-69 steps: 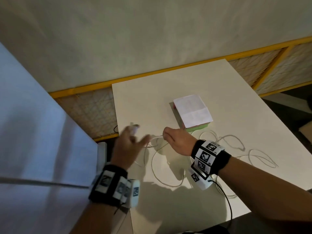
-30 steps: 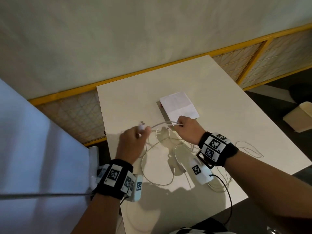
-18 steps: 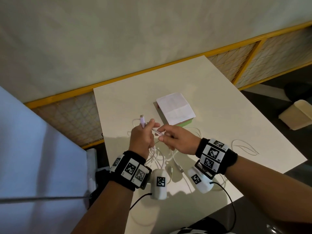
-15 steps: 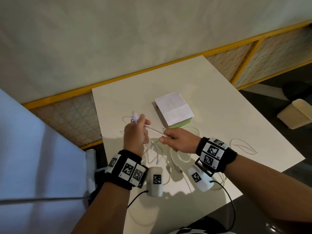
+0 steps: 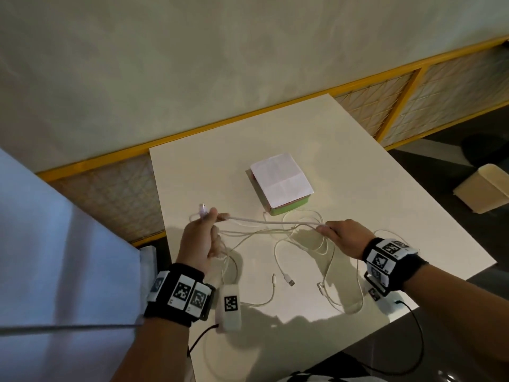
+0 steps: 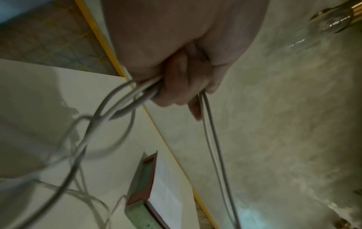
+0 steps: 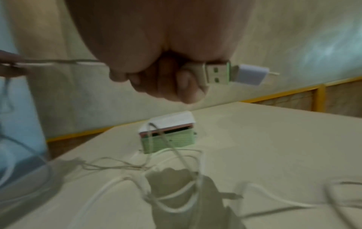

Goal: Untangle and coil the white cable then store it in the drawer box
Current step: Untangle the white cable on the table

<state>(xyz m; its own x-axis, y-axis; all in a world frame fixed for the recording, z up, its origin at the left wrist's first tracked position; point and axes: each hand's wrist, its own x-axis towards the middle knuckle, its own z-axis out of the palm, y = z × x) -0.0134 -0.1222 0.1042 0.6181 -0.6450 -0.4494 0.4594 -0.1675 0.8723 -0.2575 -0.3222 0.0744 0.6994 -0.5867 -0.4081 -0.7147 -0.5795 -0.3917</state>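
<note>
White cable (image 5: 272, 222) runs taut above the table (image 5: 358, 216) between the two hands, which are held well apart. At one end the left hand (image 5: 199, 238) has its fingers curled round several strands, with a plug sticking up past the thumb; in the left wrist view the strands leave the closed fist on both sides. At the other end the right hand (image 5: 344, 235) pinches the stretched length, and the right wrist view shows a flat metal plug (image 7: 215, 75) held in its curled fingers (image 7: 188, 86), joined to a small white block whose nature is hard to make out. More loops lie slack on the table under and between the hands, with loose plug ends near the front edge. Which strands belong to one cable cannot be told. Beyond the loops sits the drawer box (image 5: 282, 184), green-fronted with white paper on top; one strand touches its front. Both wrist views are blurred.
</note>
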